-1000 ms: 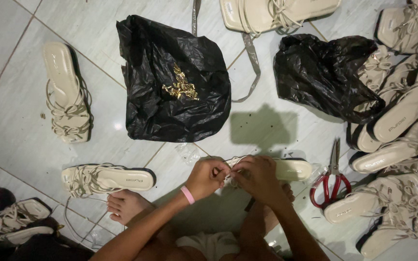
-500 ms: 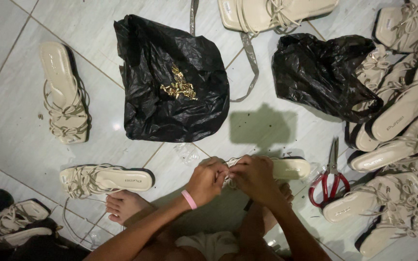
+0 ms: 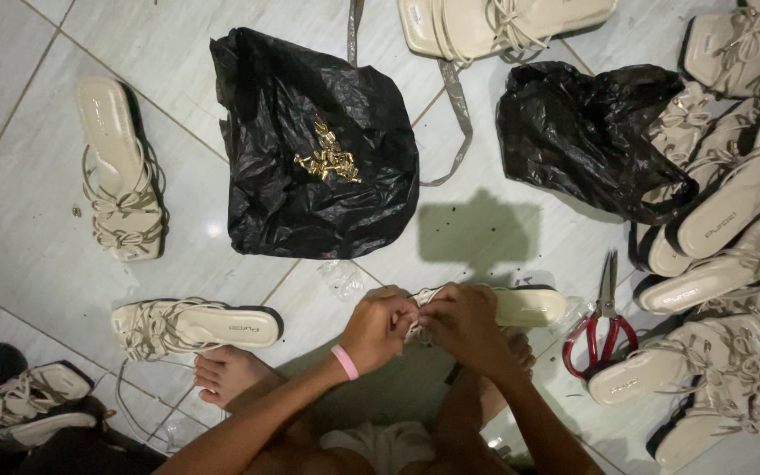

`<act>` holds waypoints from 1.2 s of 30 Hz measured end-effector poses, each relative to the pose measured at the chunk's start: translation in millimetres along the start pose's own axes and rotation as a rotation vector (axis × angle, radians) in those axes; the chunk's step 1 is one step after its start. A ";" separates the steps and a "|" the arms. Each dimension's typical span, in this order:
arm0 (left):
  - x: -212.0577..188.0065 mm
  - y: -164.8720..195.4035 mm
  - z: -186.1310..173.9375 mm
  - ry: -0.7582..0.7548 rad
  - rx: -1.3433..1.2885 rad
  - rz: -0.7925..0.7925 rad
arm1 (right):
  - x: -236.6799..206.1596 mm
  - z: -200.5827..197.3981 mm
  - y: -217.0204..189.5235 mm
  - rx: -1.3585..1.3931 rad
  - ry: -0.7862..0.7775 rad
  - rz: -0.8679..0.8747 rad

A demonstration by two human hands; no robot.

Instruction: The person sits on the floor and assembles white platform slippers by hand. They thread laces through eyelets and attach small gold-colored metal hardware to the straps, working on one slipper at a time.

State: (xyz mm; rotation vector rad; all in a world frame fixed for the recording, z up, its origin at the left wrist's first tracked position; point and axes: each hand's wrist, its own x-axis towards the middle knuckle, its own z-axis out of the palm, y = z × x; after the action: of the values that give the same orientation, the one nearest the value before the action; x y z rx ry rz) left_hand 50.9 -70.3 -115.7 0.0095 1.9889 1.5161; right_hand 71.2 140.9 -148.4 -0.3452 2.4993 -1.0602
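My left hand [image 3: 378,327], with a pink band at the wrist, and my right hand [image 3: 466,327] are closed together on the cream straps of a beige strappy sandal [image 3: 521,308] lying on the tiled floor in front of me. My fingers cover the strap ends, so what they pinch is hidden. My bare foot [image 3: 226,374] rests on the tiles to the left of the hands. A flattened black plastic bag [image 3: 310,202] farther out carries a small heap of gold metal pieces [image 3: 327,158].
Red-handled scissors [image 3: 602,330] lie just right of the held sandal. A second black bag [image 3: 587,132] sits at upper right beside a pile of beige sandals [image 3: 732,246]. Single sandals lie at left [image 3: 120,171], lower left [image 3: 195,327] and top [image 3: 494,22].
Both hands stay on the sandal's straps with only slight finger movement; the view has shifted a little.
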 end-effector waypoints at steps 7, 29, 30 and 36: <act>0.7 -5.1 3.6 0.061 0.060 0.083 | -0.8 2.1 -11.8 -0.128 0.040 -0.019; 4.4 -18.5 5.3 -0.075 -0.086 -0.163 | -15.7 11.0 -26.4 -0.135 0.104 0.066; 4.2 -18.3 5.9 -0.068 -0.088 -0.171 | -16.3 12.4 -27.2 -0.149 0.119 0.058; -1.1 -18.5 6.2 -0.003 0.003 -0.039 | -21.4 19.5 -31.5 -0.189 0.195 0.052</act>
State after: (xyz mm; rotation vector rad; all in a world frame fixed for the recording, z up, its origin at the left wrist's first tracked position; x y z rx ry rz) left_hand 61.3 -71.6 -132.2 -0.0257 1.9777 1.4872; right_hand 101.1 115.1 -132.1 -0.2389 2.7758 -0.8764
